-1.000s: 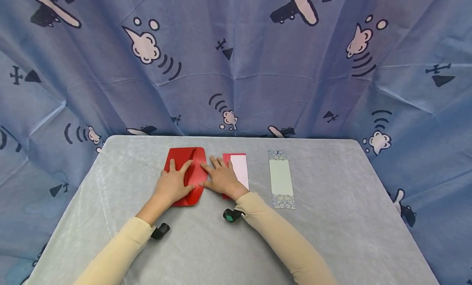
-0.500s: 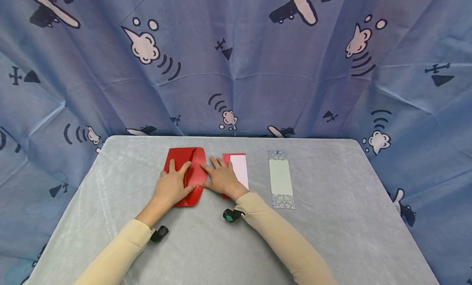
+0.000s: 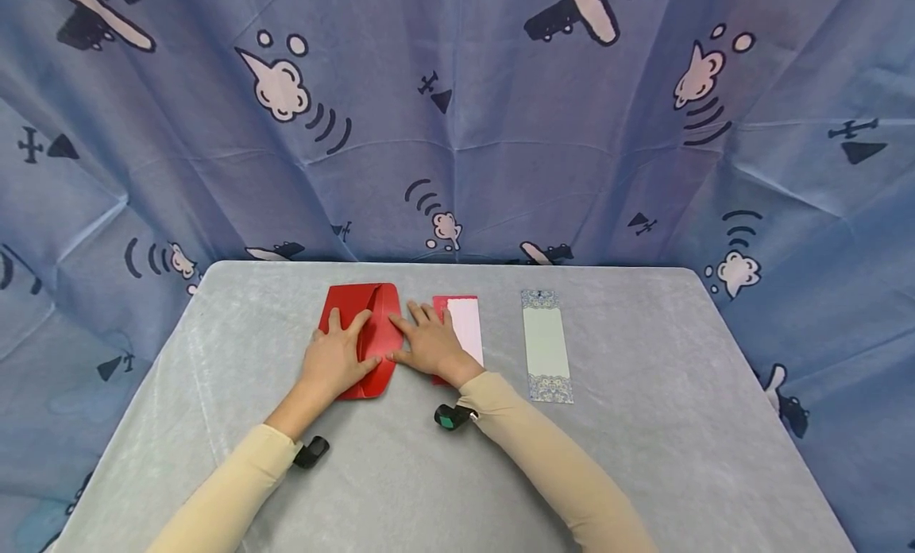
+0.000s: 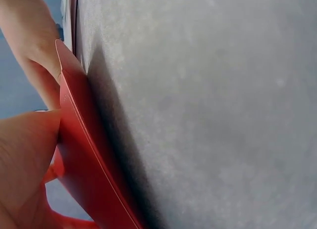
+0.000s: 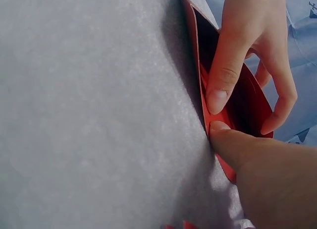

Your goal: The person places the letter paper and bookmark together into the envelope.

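Observation:
A red envelope lies on the table in the head view, its flap folded out to the right. My left hand rests on it with fingers spread; the thumb presses down on the flap. From the right, my right hand touches the flap with thumb and index finger. The right wrist view shows both thumbs close together on the red paper, in front of the envelope's gaping mouth. Partly under my right hand is a pinkish-white card with a red border.
A pale green paper strip with blue patterned ends lies further right on the grey-covered table. Behind the table's far edge hangs a blue printed curtain. Black wrist cameras hang under both sleeves.

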{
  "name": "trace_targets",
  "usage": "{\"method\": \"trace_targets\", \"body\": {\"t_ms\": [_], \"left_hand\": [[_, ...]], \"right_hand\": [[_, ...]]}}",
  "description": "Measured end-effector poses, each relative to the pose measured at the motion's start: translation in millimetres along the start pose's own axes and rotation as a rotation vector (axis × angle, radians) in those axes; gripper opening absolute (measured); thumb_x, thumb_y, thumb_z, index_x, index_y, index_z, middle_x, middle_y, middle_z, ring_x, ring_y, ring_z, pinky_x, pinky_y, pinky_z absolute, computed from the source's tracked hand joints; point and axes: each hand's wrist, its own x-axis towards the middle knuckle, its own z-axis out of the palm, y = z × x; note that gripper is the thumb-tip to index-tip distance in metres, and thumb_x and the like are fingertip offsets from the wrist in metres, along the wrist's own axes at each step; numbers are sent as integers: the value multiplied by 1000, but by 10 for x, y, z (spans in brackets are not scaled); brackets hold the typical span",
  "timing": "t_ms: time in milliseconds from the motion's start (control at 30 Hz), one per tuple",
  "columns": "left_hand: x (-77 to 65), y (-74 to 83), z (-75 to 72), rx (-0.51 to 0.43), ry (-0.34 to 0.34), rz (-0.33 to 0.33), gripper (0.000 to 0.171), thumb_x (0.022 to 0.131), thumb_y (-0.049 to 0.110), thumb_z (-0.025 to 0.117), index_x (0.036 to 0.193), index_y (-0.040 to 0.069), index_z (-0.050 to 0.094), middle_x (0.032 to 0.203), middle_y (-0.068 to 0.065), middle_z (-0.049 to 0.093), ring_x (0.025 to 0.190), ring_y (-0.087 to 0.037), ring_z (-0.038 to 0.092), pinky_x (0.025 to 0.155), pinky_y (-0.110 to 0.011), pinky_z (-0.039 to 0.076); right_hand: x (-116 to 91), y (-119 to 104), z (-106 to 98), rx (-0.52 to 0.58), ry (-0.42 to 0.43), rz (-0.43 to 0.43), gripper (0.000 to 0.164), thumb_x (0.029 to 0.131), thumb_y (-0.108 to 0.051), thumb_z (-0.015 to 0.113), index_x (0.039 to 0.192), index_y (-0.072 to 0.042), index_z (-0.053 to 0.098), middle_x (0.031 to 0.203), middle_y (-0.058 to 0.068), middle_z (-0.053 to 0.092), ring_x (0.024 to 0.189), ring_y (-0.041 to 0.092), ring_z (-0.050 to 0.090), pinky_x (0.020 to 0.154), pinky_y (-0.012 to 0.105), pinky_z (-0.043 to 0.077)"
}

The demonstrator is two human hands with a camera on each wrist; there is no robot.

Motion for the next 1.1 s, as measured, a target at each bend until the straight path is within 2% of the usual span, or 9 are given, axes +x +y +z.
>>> {"method": "trace_targets", "body": {"t_ms": [233, 467, 767, 933, 1100], "left_hand": [[-14, 5, -3, -3, -18, -18, 87, 80, 47, 77, 151, 18, 37, 150, -38, 34, 111, -65, 55, 82, -61, 57], [-14, 12, 15, -8, 1, -21, 86, 80, 47, 77, 150, 19, 37, 150, -37, 34, 110, -64, 55, 78, -61, 57], [-9, 24, 33, 20, 22, -17, 87, 79, 49, 78, 149, 19, 37, 148, -37, 36, 109, -64, 55, 77, -60, 58], [-11, 36, 30, 24, 19, -20, 87, 79, 49, 78, 149, 19, 37, 148, -36, 36, 109, -63, 55, 77, -60, 58], [-12, 48, 27, 22, 8, -31, 87, 79, 49, 78, 150, 20, 36, 149, -35, 35, 112, -63, 54, 76, -60, 58]], "right_hand": [[11, 5, 10, 9, 27, -18, 73, 90, -58, 61, 153, -30, 38, 160, 11, 35, 147, 35, 34, 118, 66, 23], [19, 37, 15, 22, 75, -32, 70, 90, -56, 62, 152, -29, 40, 156, 11, 41, 144, 33, 38, 118, 64, 25], [-28, 119, -19, 115, 175, -60, 72, 88, -51, 68, 150, -25, 43, 149, 12, 49, 138, 31, 45, 114, 58, 30], [-83, 173, -69, 185, 203, -57, 72, 87, -48, 70, 150, -24, 44, 148, 13, 50, 138, 30, 45, 114, 61, 30], [-130, 251, -72, 188, 219, -46, 72, 87, -49, 70, 150, -25, 44, 148, 13, 49, 139, 29, 43, 114, 60, 30]]}}
